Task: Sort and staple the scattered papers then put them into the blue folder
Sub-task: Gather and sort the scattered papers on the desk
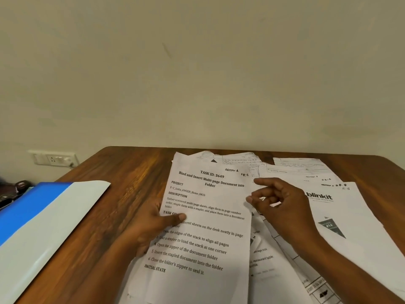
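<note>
White printed task sheet [206, 218]: left hand [151, 227] pins its edge by thumb; right hand [282, 207], beside it, half-curled, empty (square edges first)

Your tabletop [131, 172] is polished wood, grain showing under a soft sheen. The papers [208, 216] are thin matt white sheets, slightly creased. The folder [43, 216] looks like smooth plastic, blue and pale, faintly glossy.

Two bare forearms are showing; the left hand [151, 224] and right hand [282, 207] are wearing no sleeves, rings or watch.
</note>
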The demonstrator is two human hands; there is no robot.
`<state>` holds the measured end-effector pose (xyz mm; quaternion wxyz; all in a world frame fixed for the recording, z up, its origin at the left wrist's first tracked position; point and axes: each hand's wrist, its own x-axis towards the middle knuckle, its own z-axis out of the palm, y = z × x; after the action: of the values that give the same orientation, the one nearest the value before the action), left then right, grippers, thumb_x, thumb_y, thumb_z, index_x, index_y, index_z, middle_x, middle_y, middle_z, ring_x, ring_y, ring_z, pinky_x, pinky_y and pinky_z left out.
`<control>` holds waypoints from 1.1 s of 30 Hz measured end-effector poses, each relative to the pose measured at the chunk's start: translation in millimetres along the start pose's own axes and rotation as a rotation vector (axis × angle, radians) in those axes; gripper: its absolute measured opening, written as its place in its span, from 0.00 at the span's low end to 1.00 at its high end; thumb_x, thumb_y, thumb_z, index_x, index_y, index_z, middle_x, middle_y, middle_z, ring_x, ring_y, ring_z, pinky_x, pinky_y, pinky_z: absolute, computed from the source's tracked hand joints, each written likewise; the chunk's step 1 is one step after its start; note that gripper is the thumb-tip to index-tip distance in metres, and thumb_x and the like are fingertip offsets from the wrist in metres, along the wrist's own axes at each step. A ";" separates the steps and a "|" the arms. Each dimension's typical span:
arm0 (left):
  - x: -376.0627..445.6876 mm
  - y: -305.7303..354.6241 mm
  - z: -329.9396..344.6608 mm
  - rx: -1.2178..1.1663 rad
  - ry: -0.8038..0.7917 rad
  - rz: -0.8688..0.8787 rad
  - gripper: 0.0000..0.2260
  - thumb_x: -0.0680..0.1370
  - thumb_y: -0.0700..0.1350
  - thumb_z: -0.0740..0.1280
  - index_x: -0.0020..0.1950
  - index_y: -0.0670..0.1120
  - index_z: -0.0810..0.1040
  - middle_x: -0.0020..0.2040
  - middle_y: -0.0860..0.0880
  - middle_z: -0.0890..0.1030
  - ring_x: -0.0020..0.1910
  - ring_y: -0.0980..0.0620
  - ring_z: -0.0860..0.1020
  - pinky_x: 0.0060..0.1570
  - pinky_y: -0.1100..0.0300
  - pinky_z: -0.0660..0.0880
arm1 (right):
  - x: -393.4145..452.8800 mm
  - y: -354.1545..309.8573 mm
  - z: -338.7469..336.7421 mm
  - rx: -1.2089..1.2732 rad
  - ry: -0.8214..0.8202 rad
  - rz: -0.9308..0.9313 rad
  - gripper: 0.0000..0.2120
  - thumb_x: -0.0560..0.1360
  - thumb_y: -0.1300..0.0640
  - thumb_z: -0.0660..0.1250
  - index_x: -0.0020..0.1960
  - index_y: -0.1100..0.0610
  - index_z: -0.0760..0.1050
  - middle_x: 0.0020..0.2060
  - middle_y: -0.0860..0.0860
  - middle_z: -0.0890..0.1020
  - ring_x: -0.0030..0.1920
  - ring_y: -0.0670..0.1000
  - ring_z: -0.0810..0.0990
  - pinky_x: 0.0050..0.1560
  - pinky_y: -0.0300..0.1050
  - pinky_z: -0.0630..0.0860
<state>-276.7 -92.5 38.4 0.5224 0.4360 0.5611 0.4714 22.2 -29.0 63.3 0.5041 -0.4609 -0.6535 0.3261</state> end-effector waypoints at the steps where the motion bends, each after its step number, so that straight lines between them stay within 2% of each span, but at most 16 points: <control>1: 0.1 0.0 1.7 0.009 -0.001 0.002 0.15 0.77 0.34 0.73 0.63 0.39 0.81 0.57 0.38 0.86 0.55 0.36 0.86 0.56 0.39 0.83 | -0.4 0.8 0.2 0.007 0.006 -0.018 0.18 0.68 0.61 0.83 0.54 0.49 0.83 0.38 0.43 0.87 0.33 0.44 0.82 0.41 0.35 0.79; 4: -0.7 1.2 5.5 0.024 -0.001 0.004 0.15 0.77 0.34 0.73 0.64 0.40 0.80 0.57 0.39 0.87 0.55 0.37 0.86 0.54 0.42 0.84 | -2.2 3.7 0.3 -0.021 -0.004 -0.083 0.17 0.68 0.63 0.82 0.53 0.49 0.85 0.37 0.43 0.87 0.34 0.45 0.82 0.37 0.31 0.77; 7: -2.6 2.7 8.0 0.001 -0.014 0.004 0.14 0.77 0.33 0.72 0.62 0.39 0.81 0.56 0.38 0.87 0.52 0.37 0.87 0.48 0.46 0.86 | -5.3 10.1 3.2 -0.123 -0.005 -0.155 0.17 0.70 0.62 0.81 0.55 0.48 0.85 0.39 0.39 0.85 0.37 0.46 0.83 0.38 0.31 0.77; 11: -4.2 4.4 9.4 -0.037 -0.029 -0.004 0.13 0.78 0.32 0.71 0.62 0.39 0.80 0.55 0.37 0.87 0.50 0.37 0.87 0.42 0.49 0.86 | -6.9 13.9 4.6 -0.209 -0.012 -0.259 0.08 0.72 0.61 0.79 0.47 0.49 0.87 0.39 0.40 0.83 0.39 0.47 0.82 0.38 0.30 0.74; 15: -4.4 5.5 9.5 -0.067 -0.033 -0.013 0.14 0.78 0.32 0.71 0.64 0.38 0.80 0.55 0.36 0.87 0.49 0.37 0.87 0.41 0.48 0.86 | -7.0 8.1 2.2 -0.200 -0.037 -0.255 0.07 0.70 0.60 0.81 0.43 0.48 0.87 0.38 0.41 0.83 0.38 0.48 0.82 0.37 0.31 0.73; 17: -3.9 5.2 9.0 -0.073 -0.039 -0.009 0.15 0.78 0.32 0.71 0.64 0.38 0.80 0.55 0.36 0.87 0.49 0.37 0.87 0.41 0.48 0.86 | -6.3 6.8 2.1 -0.168 -0.031 -0.223 0.08 0.69 0.59 0.82 0.41 0.48 0.87 0.38 0.40 0.84 0.38 0.48 0.82 0.37 0.32 0.74; 20: -3.3 4.2 8.6 -0.078 -0.059 0.000 0.15 0.77 0.32 0.70 0.64 0.38 0.80 0.57 0.36 0.86 0.52 0.36 0.87 0.45 0.48 0.86 | -2.9 4.9 1.2 -0.032 -0.016 -0.044 0.08 0.70 0.60 0.81 0.41 0.50 0.85 0.37 0.41 0.86 0.37 0.44 0.82 0.36 0.33 0.76; 22: -3.2 3.8 8.1 -0.077 -0.072 0.000 0.16 0.77 0.32 0.71 0.65 0.37 0.79 0.58 0.36 0.86 0.54 0.36 0.86 0.47 0.47 0.86 | -0.9 1.2 0.2 0.102 -0.018 0.053 0.09 0.72 0.63 0.80 0.47 0.52 0.84 0.38 0.44 0.88 0.36 0.41 0.83 0.38 0.34 0.78; 24: -3.2 3.6 7.1 -0.082 -0.078 -0.003 0.17 0.76 0.32 0.71 0.65 0.37 0.79 0.58 0.36 0.86 0.55 0.35 0.86 0.48 0.46 0.86 | 0.1 -3.0 -1.5 0.224 -0.022 0.126 0.13 0.73 0.66 0.78 0.53 0.53 0.83 0.38 0.50 0.88 0.36 0.42 0.84 0.40 0.38 0.79; 25: -3.5 3.6 7.1 -0.089 -0.082 -0.005 0.18 0.75 0.32 0.72 0.65 0.36 0.79 0.58 0.35 0.85 0.55 0.34 0.86 0.49 0.46 0.86 | 0.3 -4.6 -2.3 0.266 -0.024 0.154 0.14 0.73 0.66 0.77 0.55 0.53 0.83 0.38 0.52 0.89 0.35 0.42 0.84 0.39 0.37 0.78; 27: -4.2 3.8 7.4 -0.103 -0.086 -0.011 0.18 0.75 0.32 0.72 0.64 0.36 0.79 0.58 0.35 0.85 0.55 0.34 0.86 0.48 0.46 0.86 | 0.8 -5.0 -3.4 0.308 -0.024 0.185 0.15 0.72 0.66 0.78 0.56 0.55 0.83 0.39 0.53 0.89 0.34 0.43 0.84 0.35 0.34 0.77; 33: -3.7 4.5 4.5 -0.089 -0.072 -0.015 0.18 0.75 0.31 0.72 0.64 0.37 0.79 0.58 0.36 0.86 0.55 0.34 0.86 0.48 0.46 0.86 | 1.1 -2.6 -6.0 0.335 -0.010 0.235 0.19 0.67 0.65 0.82 0.55 0.56 0.82 0.39 0.55 0.88 0.35 0.44 0.85 0.36 0.36 0.78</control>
<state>-271.9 -95.0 43.4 0.5645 0.4247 0.5239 0.4759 27.2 -29.2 67.7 0.5292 -0.4419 -0.5343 0.4891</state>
